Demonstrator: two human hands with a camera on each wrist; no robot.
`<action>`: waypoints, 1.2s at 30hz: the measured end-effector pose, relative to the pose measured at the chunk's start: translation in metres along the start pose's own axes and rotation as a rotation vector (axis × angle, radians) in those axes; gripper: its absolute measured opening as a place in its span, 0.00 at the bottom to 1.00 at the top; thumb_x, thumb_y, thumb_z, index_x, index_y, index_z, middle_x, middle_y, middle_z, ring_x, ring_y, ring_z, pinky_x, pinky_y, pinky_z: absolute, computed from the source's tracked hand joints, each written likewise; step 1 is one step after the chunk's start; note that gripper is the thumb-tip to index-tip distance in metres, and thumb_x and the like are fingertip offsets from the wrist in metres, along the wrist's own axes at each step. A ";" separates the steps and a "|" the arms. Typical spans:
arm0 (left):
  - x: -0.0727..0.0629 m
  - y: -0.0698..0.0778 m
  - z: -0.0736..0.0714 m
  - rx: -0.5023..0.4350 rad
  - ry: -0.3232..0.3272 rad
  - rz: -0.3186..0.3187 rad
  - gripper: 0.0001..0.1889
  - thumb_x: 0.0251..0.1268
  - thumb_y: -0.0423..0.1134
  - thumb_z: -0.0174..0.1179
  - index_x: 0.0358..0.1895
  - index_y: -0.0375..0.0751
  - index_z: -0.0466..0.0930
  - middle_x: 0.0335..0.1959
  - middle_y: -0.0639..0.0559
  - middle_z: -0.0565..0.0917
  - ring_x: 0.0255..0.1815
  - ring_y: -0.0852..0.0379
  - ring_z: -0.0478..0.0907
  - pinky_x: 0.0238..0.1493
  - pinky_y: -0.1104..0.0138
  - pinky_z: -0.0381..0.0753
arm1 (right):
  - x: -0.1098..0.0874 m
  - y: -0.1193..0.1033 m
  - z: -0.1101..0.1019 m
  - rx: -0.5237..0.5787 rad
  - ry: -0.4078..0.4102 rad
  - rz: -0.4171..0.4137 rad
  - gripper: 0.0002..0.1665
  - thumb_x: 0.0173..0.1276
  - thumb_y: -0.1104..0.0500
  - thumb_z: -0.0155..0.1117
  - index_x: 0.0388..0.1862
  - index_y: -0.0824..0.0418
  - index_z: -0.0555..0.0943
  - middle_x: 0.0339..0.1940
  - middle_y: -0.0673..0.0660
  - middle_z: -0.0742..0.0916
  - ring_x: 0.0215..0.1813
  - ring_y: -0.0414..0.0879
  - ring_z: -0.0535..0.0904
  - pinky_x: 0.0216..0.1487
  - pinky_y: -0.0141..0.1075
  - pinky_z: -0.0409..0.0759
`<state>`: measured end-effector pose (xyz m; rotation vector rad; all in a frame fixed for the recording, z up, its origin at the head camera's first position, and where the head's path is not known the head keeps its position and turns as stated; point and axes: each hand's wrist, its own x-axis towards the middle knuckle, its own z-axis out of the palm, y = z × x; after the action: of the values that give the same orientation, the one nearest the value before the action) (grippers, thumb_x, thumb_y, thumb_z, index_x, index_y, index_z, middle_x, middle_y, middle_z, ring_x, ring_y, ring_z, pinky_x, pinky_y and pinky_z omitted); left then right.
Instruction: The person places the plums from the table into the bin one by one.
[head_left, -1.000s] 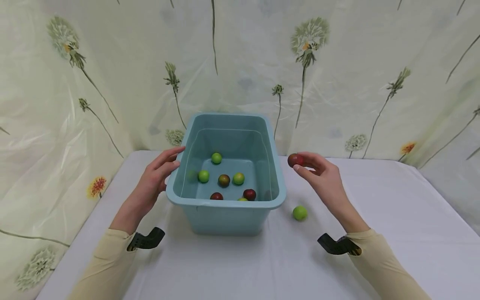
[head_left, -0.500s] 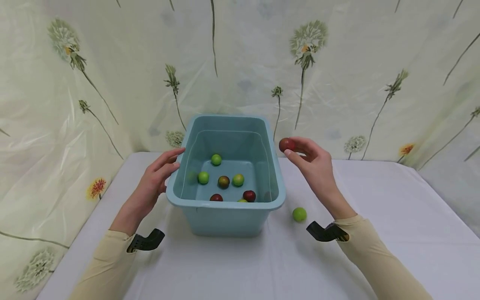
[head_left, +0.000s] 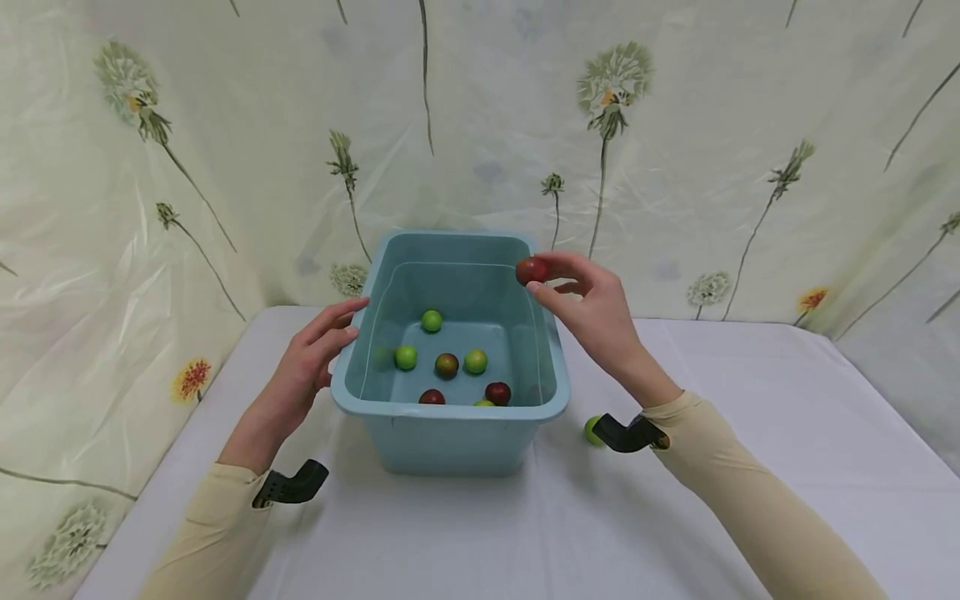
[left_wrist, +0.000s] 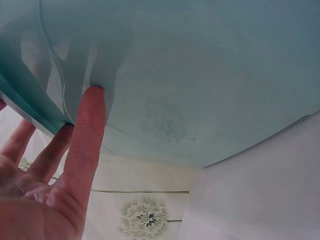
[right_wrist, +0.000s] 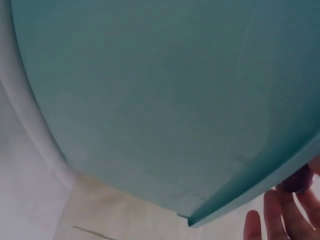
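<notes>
A pale blue plastic tub (head_left: pixel 450 409) stands on the table in the head view. Several round green and dark red fruits, plum-like, lie on its floor, among them a brownish-red one (head_left: pixel 446 366) and a green one (head_left: pixel 431 321). My right hand (head_left: pixel 592 312) pinches a dark red plum (head_left: pixel 531 271) between thumb and fingers above the tub's right rim. In the right wrist view this plum (right_wrist: pixel 299 180) shows only partly beside the rim. With fairly straight fingers, my left hand (head_left: pixel 300 367) touches the tub's left side; a fingertip (left_wrist: pixel 95 95) meets the outer wall.
A green fruit (head_left: pixel 591 430) lies on the white tablecloth (head_left: pixel 480 542) right of the tub, partly covered by the black wrist mount (head_left: pixel 630 433). Behind the table hangs a dandelion-patterned sheet (head_left: pixel 480 108).
My right hand has carried the dark red plum left and upward, from beside the tub to over its right rim. The left hand has stayed at the tub's side.
</notes>
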<state>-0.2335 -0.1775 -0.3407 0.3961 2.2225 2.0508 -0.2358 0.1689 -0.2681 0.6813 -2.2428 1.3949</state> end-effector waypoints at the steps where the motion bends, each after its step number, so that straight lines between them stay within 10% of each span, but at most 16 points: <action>1: 0.000 0.000 0.000 0.000 0.000 0.001 0.26 0.75 0.52 0.49 0.73 0.57 0.65 0.71 0.50 0.64 0.64 0.44 0.68 0.48 0.54 0.79 | 0.002 0.000 0.002 -0.007 -0.007 -0.007 0.21 0.67 0.68 0.65 0.59 0.69 0.78 0.50 0.63 0.84 0.51 0.49 0.79 0.50 0.35 0.76; 9: 0.000 -0.001 0.000 -0.006 -0.006 0.002 0.26 0.75 0.52 0.49 0.73 0.57 0.65 0.71 0.50 0.64 0.64 0.44 0.68 0.47 0.56 0.80 | 0.021 0.029 0.014 -0.032 -0.046 -0.061 0.21 0.66 0.63 0.69 0.58 0.62 0.81 0.49 0.56 0.85 0.52 0.46 0.78 0.52 0.53 0.76; 36: 0.000 -0.001 -0.001 -0.003 0.000 0.002 0.25 0.75 0.52 0.49 0.73 0.57 0.65 0.71 0.51 0.65 0.64 0.46 0.69 0.48 0.57 0.80 | 0.042 0.029 0.036 -0.342 -0.593 0.038 0.20 0.63 0.43 0.70 0.51 0.49 0.84 0.44 0.45 0.85 0.49 0.40 0.78 0.48 0.42 0.77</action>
<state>-0.2344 -0.1789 -0.3418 0.3983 2.2190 2.0548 -0.2899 0.1391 -0.2795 1.0310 -2.8621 0.8507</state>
